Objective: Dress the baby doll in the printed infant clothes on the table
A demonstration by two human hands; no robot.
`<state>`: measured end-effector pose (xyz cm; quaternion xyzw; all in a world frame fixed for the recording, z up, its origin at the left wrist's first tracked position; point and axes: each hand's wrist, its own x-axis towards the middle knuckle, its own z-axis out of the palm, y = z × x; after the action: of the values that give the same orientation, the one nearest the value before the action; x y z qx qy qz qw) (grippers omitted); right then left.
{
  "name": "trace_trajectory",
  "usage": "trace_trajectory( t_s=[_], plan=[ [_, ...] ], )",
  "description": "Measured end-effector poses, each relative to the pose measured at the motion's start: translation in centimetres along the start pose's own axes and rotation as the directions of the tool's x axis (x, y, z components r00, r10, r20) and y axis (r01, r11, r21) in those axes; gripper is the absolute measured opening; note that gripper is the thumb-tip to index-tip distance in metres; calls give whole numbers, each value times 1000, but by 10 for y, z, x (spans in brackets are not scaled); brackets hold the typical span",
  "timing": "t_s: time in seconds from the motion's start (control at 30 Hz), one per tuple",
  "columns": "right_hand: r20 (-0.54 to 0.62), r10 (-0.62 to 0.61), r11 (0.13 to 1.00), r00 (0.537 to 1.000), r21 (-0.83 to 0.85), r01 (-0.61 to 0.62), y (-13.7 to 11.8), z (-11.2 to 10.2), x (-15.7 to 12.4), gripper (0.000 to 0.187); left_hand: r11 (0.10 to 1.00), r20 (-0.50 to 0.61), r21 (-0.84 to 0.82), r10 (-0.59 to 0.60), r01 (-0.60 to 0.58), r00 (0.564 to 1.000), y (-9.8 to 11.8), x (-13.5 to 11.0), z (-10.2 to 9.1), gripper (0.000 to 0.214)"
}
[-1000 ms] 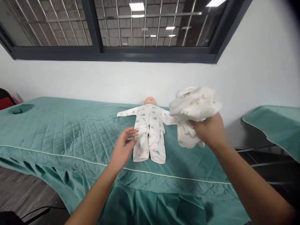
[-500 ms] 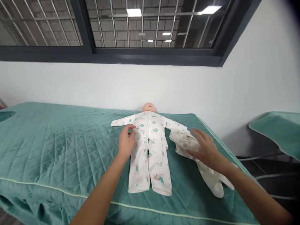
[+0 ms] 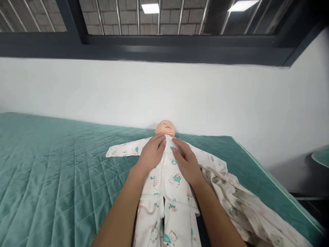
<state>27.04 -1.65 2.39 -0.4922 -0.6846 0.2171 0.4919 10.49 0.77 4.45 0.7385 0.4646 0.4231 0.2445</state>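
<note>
A baby doll [image 3: 166, 127] lies on its back on the teal quilted bed [image 3: 59, 171], dressed in a white printed sleepsuit [image 3: 169, 192] with arms spread. My left hand [image 3: 151, 153] rests flat on the doll's chest, left of the front placket, fingers reaching the collar. Flat on the chest's right side lies my right hand [image 3: 185, 162], fingers stretched toward the neck. Both hands press on the suit and hold nothing. A second white printed garment [image 3: 244, 209] lies crumpled on the bed to the doll's right.
A white wall [image 3: 164, 92] runs right behind the doll's head, with a dark-framed window [image 3: 164, 48] above. The bed's right edge [image 3: 272, 181] drops off beside the loose garment. Part of another teal-covered bed [image 3: 321, 156] shows at far right.
My right hand put the white garment down on the bed and moved onto the doll's chest. The left hand slid up from the doll's side to its chest. The view came closer.
</note>
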Motion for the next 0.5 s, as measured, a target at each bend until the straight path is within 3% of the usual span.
trace_trajectory(
  t_s=[0.2, 0.5],
  plan=[
    [106, 8, 999, 994, -52, -2, 2, 3, 2, 40, 997, 46, -1, -79, 79, 996, -8, -3, 1, 45],
    [167, 34, 992, 985, -122, -14, -4, 1, 5, 43, 997, 70, -40, -63, 66, 996, -13, -3, -4, 43]
  ],
)
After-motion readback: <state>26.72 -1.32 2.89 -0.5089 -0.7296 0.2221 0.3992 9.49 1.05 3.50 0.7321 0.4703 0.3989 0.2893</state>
